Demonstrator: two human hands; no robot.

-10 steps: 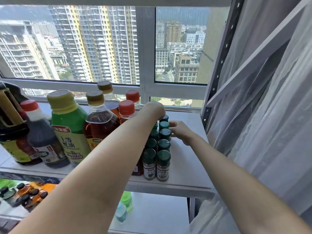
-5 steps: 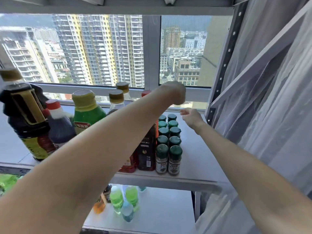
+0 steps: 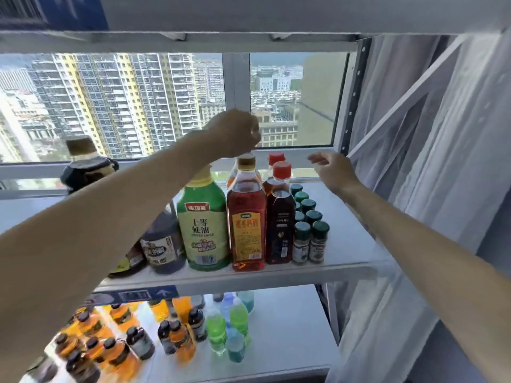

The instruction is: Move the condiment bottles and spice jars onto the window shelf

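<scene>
On the white window shelf (image 3: 351,252) stand condiment bottles: a green oyster-sauce bottle (image 3: 204,230), an amber bottle (image 3: 246,228), a dark bottle with a red cap (image 3: 280,219), a dark vinegar bottle (image 3: 163,250) and a big dark jug (image 3: 85,167). Two rows of small green-lidded spice jars (image 3: 309,230) stand at their right. My left hand (image 3: 235,131) hovers above the bottle caps with its fingers curled and nothing visible in them. Over the back of the jar rows, my right hand (image 3: 331,170) is held with its fingers relaxed, touching nothing.
A lower shelf (image 3: 290,341) carries several orange, dark and green drink bottles (image 3: 177,333). A metal upright (image 3: 351,100) and a white sheer curtain (image 3: 442,161) close the right side. Another shelf board (image 3: 193,40) spans overhead, with the window behind.
Both hands have lifted away from the spice jars. The left rose above the bottle caps and the right drew back toward the upright. The view tilted up.
</scene>
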